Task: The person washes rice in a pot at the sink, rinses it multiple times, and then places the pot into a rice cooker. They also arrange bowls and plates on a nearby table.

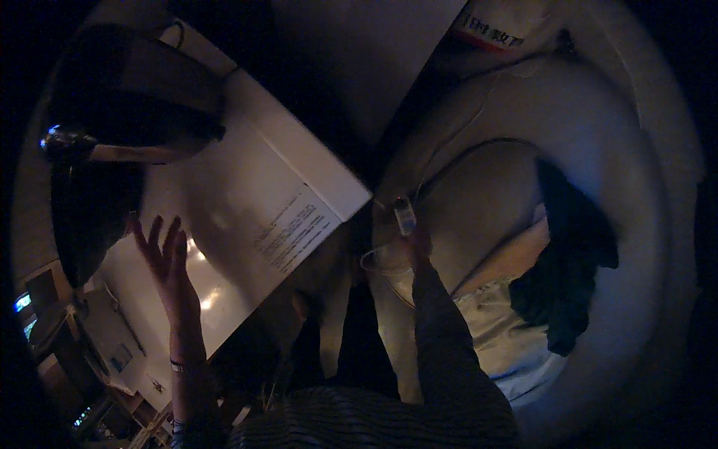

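My left hand (165, 252) is raised with its fingers apart and nothing in it, in front of a glossy white panel (224, 168) that bears small printed lines. A band circles the left wrist. My right hand (416, 250) is closed around a small pale device (404, 218) with a red light at its tip. A thin pale cord (463, 132) runs up from near the device, and a thin loop (387, 262) hangs beside the hand. The light is dim, so the right fingers and the exact kind of device are hard to make out.
At the right, a dark cloth (572, 258) lies over pale crumpled fabric (505, 342) on a large rounded pale surface (634, 168). A large dark shape (146, 112), its kind unclear, covers the upper left. Small lit screens (22, 303) and cluttered items stand at the lower left.
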A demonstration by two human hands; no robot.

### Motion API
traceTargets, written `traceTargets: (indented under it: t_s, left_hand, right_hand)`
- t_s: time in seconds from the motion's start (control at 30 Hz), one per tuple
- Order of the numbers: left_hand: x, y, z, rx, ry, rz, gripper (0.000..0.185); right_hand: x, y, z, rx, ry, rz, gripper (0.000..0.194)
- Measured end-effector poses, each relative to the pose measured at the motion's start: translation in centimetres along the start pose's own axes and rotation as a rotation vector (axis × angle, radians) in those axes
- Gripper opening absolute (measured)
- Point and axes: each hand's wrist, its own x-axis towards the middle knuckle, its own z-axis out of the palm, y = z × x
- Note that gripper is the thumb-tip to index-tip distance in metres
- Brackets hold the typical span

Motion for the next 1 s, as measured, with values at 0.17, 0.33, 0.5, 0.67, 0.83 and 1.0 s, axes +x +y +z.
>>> traceTargets:
  t_s: [0.17,0.33,0.5,0.67,0.83,1.0]
  left_hand:
    - [-4.3,2.4,-2.7,-0.088,-0.086,-0.127,0.076]
    - [-7.7,5.4,-6.0,-0.095,-0.129,-0.080,0.077]
    - [-11.0,6.7,-10.4,-0.141,-0.133,-0.118,0.076]
    - [-12.5,4.6,-14.4,-0.193,-0.085,-0.158,0.075]
    - [-16.4,2.7,-19.1,-0.206,0.049,-0.270,0.070]
    - [-20.2,-3.2,-24.9,-0.303,0.211,-0.328,0.068]
  right_hand:
    - [-7.8,-3.2,-12.6,0.233,0.161,-0.134,0.067]
    - [-13.0,-10.5,-26.0,0.626,0.192,-0.256,0.060]
    - [-15.4,-23.2,-27.3,0.661,0.177,-0.604,0.066]
    - [-12.1,-33.6,-20.9,0.391,0.263,-0.350,0.071]
    - [-11.8,-35.7,-18.5,0.161,0.518,-0.363,0.081]
    - [-9.8,-31.6,-17.8,0.026,0.655,-0.375,0.089]
